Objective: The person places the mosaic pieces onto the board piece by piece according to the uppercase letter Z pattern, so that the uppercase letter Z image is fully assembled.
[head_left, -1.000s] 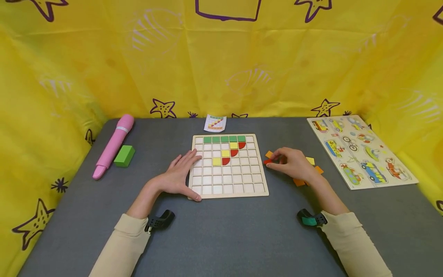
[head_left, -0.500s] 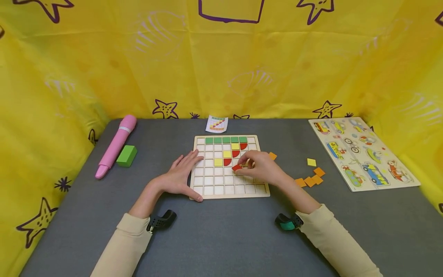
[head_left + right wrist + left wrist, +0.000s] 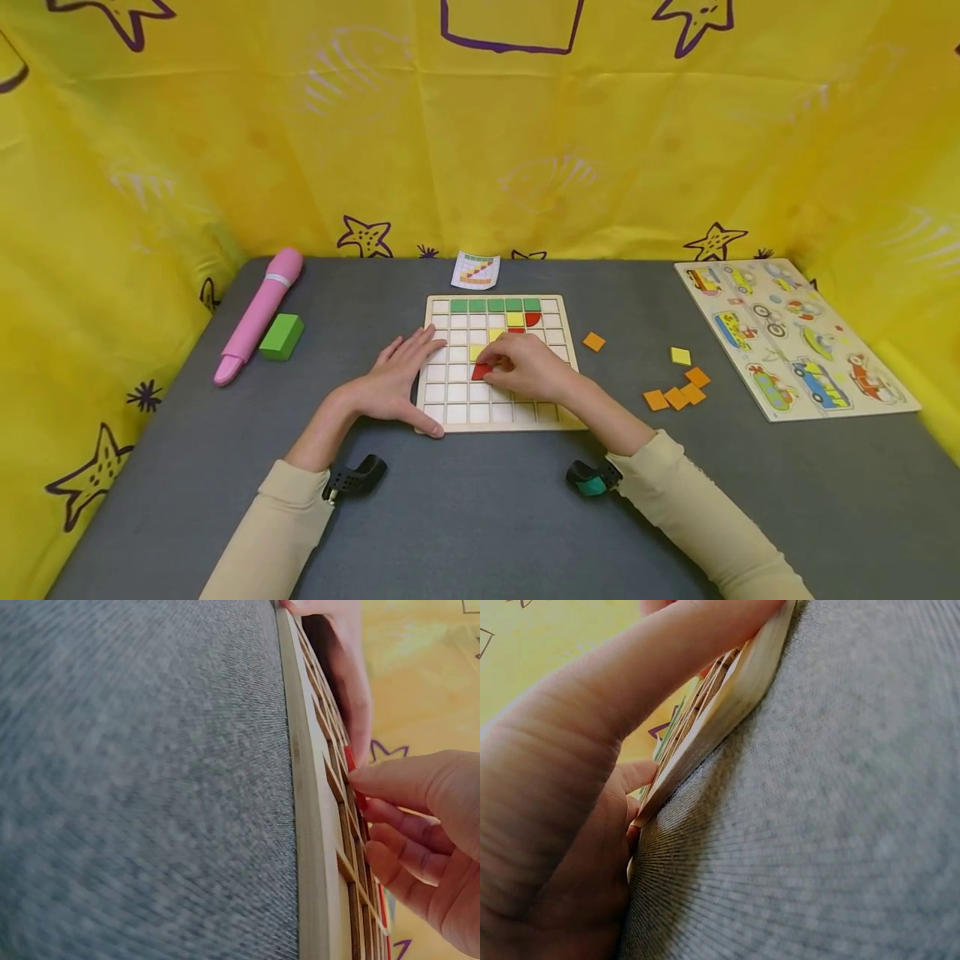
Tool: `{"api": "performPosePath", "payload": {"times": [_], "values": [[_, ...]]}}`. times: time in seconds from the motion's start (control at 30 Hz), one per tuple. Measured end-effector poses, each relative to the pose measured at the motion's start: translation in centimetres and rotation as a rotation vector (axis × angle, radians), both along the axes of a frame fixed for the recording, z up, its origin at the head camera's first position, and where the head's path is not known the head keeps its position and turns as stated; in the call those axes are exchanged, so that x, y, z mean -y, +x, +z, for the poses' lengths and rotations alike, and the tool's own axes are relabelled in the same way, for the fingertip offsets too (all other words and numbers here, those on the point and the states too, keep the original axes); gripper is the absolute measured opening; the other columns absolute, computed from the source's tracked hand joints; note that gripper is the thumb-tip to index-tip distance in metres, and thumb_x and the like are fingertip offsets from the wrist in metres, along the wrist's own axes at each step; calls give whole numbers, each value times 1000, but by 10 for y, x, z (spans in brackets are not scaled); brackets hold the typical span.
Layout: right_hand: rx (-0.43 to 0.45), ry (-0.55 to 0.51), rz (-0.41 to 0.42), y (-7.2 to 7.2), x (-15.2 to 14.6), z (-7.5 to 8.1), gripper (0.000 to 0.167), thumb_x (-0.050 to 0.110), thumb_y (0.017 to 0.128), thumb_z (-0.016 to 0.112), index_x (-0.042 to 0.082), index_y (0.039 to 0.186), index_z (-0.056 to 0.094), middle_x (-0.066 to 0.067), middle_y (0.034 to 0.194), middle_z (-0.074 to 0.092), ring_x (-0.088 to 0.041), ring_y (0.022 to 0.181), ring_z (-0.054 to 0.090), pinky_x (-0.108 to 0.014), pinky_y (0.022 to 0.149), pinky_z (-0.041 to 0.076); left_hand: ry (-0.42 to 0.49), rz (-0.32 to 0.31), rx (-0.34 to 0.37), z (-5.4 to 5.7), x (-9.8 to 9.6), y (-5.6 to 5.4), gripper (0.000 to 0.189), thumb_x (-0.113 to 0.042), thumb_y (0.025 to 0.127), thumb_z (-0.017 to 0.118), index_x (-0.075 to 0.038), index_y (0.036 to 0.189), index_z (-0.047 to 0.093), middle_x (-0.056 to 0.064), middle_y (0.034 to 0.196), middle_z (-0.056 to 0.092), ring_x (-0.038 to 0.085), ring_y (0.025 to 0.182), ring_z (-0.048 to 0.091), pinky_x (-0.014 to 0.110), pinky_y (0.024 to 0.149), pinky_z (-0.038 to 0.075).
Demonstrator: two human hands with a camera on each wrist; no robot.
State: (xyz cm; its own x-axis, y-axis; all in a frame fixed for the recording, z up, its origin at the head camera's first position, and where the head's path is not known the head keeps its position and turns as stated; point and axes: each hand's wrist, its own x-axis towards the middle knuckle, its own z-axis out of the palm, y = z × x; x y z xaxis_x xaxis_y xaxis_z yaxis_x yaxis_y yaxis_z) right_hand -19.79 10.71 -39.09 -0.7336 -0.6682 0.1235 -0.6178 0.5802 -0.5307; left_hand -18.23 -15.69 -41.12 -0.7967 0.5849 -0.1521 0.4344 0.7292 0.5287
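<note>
A wooden grid board [image 3: 456,414] lies on the grey table with a green row of tiles [image 3: 496,306] near its top and yellow and red tiles stepping down below. My left hand [image 3: 392,387] rests on the board's left side, fingers spread and thumb at the near left corner. Over the board's middle, my right hand [image 3: 531,367] pinches a red tile [image 3: 481,372] between thumb and fingers. In the right wrist view that red tile [image 3: 350,759] stands at the grid, partly covered by the fingertips. The right hand hides some of the placed tiles.
Behind the board lies a small pattern card [image 3: 476,271]. Several orange tiles [image 3: 676,398] and a yellow tile [image 3: 680,357] lie at the right, near a picture puzzle board [image 3: 795,342]. A pink microphone-like stick [image 3: 258,317] and a green block [image 3: 282,337] lie at the left.
My right hand has carried the red tile from beside the board leftward onto the grid. The left hand keeps its place on the board.
</note>
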Motion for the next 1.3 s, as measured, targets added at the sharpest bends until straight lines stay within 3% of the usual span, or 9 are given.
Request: {"api": "performPosePath", "payload": {"times": [0.23,0.53,0.7,0.9,1.07,1.2,1.3], "values": [[-3,-63,0,1,0,-2,18,4,87,68,8,104,73,0,95,69,-14,86,61,-30,79,50,1,2,6,0,0,0,130,-69,60,80,-12,156,13,10,163,-3,26,149,-4,51,115,-4],[-4,-97,-55,3,1,-5,12,7,88,71,8,100,72,1,87,68,-10,79,60,-28,74,51,-2,-1,10,0,-1,-1,130,-68,61,80,-12,156,12,10,163,-3,26,149,-5,51,115,-5],[45,-136,-120,7,-12,-2,11,9,89,69,10,100,73,3,90,69,-10,81,60,-29,74,52,1,-1,12,-1,0,0,130,-69,61,80,-12,156,13,9,163,-4,25,149,-5,51,115,-4],[37,-169,-222,9,-51,-1,9,10,90,69,10,97,74,2,92,68,-14,82,59,-31,72,51,4,2,0,-1,0,0,131,-69,60,80,-11,156,13,10,163,-3,25,149,-4,50,115,-4],[-20,-116,-333,12,-95,-3,9,10,88,71,10,97,73,-3,93,67,-20,81,58,-36,73,48,1,-2,-19,-1,0,0,131,-70,60,80,-10,156,13,11,163,-2,26,149,-3,50,115,-3],[-77,-59,-405,14,-134,-3,14,3,87,67,6,100,72,-13,103,67,-33,96,59,-48,84,45,5,-8,-28,-3,0,0,131,-71,59,79,-10,156,14,11,163,-2,27,149,-3,51,115,-3],[-99,-11,-444,18,-163,0,24,-6,84,59,1,104,70,-23,111,63,-44,107,52,-57,93,38,4,-12,-32,-3,1,0,131,-73,59,78,-11,156,14,11,163,-2,27,149,-3,51,115,-2]]}}
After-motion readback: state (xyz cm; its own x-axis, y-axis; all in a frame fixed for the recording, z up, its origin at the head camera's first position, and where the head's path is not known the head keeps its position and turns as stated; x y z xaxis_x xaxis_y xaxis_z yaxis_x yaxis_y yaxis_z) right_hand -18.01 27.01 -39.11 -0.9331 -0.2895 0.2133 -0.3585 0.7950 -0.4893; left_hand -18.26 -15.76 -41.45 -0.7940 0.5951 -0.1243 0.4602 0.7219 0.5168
